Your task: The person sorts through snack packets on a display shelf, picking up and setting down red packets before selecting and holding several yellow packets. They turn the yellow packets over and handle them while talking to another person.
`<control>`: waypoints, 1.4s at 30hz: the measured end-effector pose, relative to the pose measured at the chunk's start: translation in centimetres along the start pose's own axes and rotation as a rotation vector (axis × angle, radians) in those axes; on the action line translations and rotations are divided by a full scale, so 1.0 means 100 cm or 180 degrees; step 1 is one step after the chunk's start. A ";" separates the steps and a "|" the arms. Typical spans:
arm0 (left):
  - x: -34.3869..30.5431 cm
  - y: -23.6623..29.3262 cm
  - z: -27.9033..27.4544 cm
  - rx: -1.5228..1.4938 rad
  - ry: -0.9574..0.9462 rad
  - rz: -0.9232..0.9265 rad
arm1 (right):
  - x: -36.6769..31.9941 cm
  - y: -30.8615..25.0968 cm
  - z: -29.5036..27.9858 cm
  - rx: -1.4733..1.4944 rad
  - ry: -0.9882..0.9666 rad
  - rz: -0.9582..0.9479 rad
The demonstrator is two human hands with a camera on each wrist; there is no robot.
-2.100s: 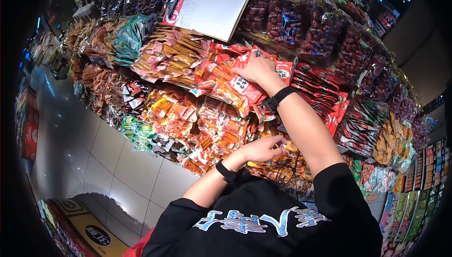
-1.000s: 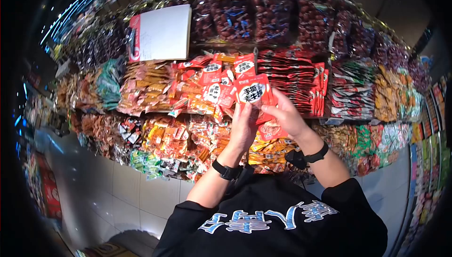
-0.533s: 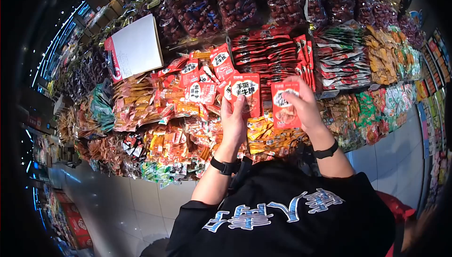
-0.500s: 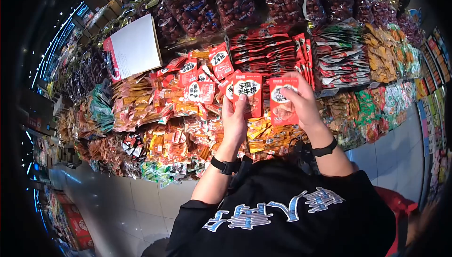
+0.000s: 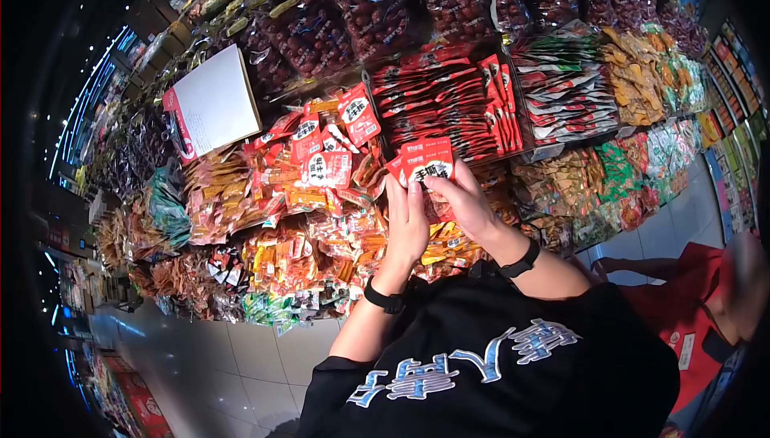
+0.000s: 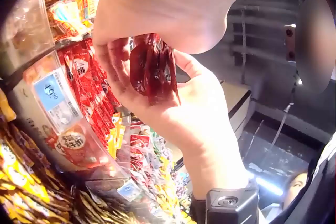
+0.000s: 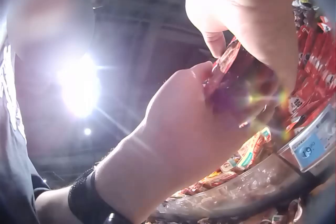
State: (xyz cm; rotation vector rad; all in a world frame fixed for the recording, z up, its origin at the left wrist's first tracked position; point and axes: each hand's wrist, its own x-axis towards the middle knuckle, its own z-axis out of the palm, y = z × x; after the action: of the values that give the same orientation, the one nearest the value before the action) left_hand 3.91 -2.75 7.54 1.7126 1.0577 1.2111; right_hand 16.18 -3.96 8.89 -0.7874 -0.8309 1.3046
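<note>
Left hand [image 5: 405,225] and right hand [image 5: 469,207] both pinch the red packet [image 5: 429,167] by its lower end. It stands upright above the fingers, shelf stock [image 5: 449,105] just beyond.

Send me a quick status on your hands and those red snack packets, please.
left grip and right grip both holding the red snack packets, pressed together. Display of stacked red packs just behind. Nothing between hands and packets.
</note>
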 end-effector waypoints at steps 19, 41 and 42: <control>0.029 -0.063 0.041 0.3075 -0.0487 0.0944 | 0.166 -0.049 -0.136 -0.4494 0.1904 -0.1357; 0.029 -0.063 0.041 0.3161 -0.0580 0.0891 | 0.117 -0.047 -0.124 -0.5713 0.0745 -0.1313; 0.029 -0.064 0.041 0.3173 -0.0568 0.0888 | 0.107 -0.047 -0.118 -0.5455 0.0610 -0.0785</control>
State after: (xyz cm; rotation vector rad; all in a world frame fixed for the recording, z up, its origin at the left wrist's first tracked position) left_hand 7.19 1.66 1.60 2.7305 1.4687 0.6590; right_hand 29.58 5.81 7.95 -1.9566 -1.7707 -0.0128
